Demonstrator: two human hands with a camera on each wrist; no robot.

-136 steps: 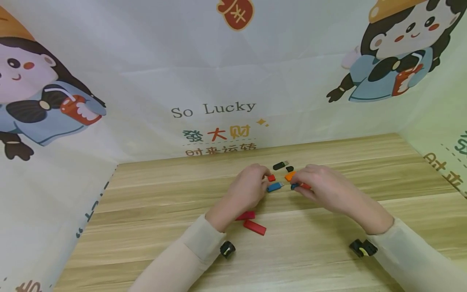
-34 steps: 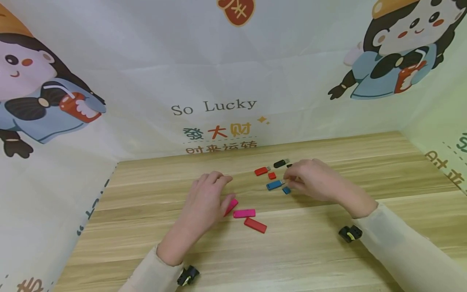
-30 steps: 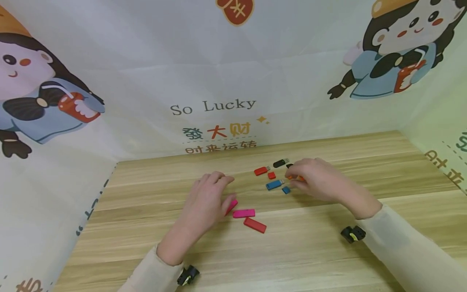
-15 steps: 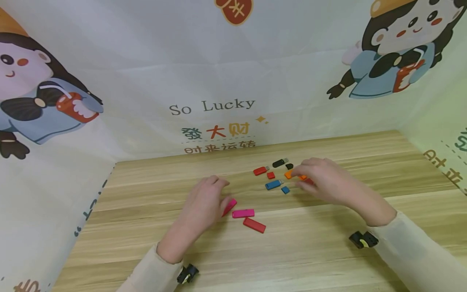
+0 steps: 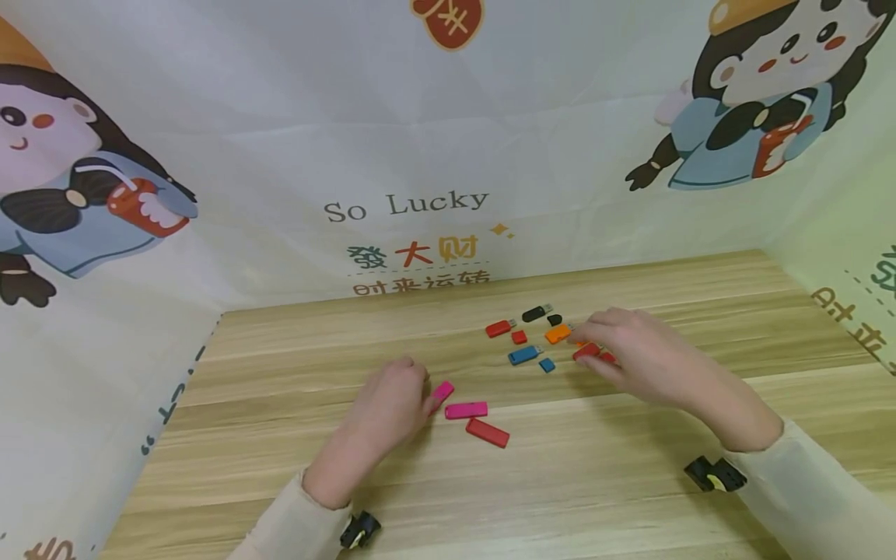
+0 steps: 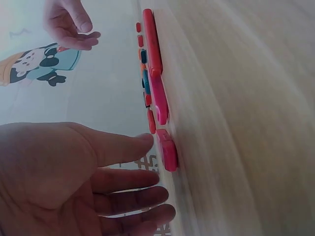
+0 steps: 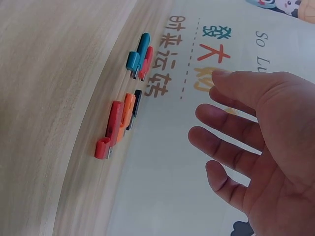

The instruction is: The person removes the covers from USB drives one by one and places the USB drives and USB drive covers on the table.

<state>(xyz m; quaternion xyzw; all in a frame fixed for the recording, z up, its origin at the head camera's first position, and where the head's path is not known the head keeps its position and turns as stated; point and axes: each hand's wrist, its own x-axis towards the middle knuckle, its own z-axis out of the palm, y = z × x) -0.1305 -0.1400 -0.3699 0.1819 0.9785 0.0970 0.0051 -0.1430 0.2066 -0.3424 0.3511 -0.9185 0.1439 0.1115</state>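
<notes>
Head view, left hand [image 5: 388,404] grip relaxed beside pink drive [image 5: 442,390], right hand [image 5: 640,359] grip loose above red drive [image 5: 586,351].

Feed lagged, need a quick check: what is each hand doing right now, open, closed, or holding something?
Left hand: open, holding nothing, fingertips beside the pink USB stick.
Right hand: open, fingers spread, holding nothing, just above the red USB stick.

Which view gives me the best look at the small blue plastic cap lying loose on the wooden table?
The head view: the small blue plastic cap lies in plain sight beside the blue USB stick, clear of both hands. The right wrist view shows it edge-on and stacked against its neighbours. In the left wrist view it cannot be told apart.
</notes>
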